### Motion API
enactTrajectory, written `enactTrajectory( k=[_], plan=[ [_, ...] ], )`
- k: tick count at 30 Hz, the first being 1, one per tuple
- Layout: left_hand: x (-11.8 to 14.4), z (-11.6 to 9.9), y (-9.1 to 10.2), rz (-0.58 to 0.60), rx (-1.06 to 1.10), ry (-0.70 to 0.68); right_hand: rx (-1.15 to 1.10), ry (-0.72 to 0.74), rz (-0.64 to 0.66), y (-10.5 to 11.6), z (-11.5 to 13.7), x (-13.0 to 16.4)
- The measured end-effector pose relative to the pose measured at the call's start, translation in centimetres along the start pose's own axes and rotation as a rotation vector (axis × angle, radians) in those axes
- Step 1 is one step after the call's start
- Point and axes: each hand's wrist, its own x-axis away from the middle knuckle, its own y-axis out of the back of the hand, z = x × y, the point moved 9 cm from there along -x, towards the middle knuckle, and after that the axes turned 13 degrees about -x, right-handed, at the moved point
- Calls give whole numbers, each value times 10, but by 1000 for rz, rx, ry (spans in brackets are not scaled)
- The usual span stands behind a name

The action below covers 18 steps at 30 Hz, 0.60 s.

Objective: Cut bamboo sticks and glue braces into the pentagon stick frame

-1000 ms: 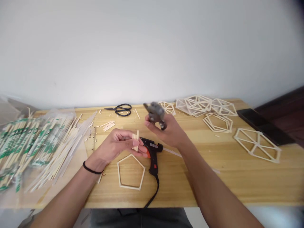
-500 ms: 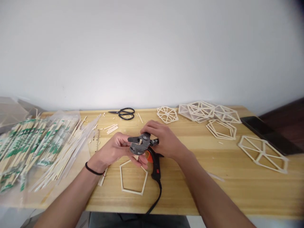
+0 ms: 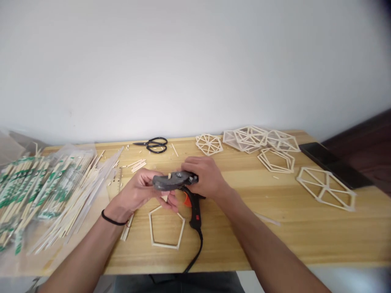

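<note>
My right hand [image 3: 205,176] is closed around the handles of a dark grey hand cutter [image 3: 175,180], held in the air over the table. Its jaws point left, toward my left hand [image 3: 141,190], and look nearly closed on a thin wooden stick [image 3: 165,198]. The fingers of my left hand pinch that stick, which shows above and below the jaws. Below the hands, a pentagon frame of wooden sticks [image 3: 165,245] lies flat. Just right of it rests a black glue gun [image 3: 195,215] with an orange trigger, its front partly hidden by the cutter and my hands.
Packaged chopsticks [image 3: 29,179] and loose sticks [image 3: 76,203] cover the left side. Black scissors [image 3: 156,145] lie at the back. Finished stick frames [image 3: 209,144] and a black phone [image 3: 334,165] are to the right. The glue gun's cord [image 3: 198,252] runs over the front edge.
The cutter's jaws have come together on the stick and the tool has turned flatter, pointing more to the left. The whole view has shifted slightly.
</note>
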Motion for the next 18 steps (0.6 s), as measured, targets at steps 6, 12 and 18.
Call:
enactTrajectory(
  k=[6, 12, 18],
  plan=[
    [-5, 2, 16, -129, -83, -5, -126, -163, -383, 32, -22, 8],
    [-9, -4, 50, -383, -350, -62, -126, -216, -390, 29, -34, 9],
    [18, -47, 129, -789, -1227, 34, -131, -205, -387, 25, -36, 9]
  ],
)
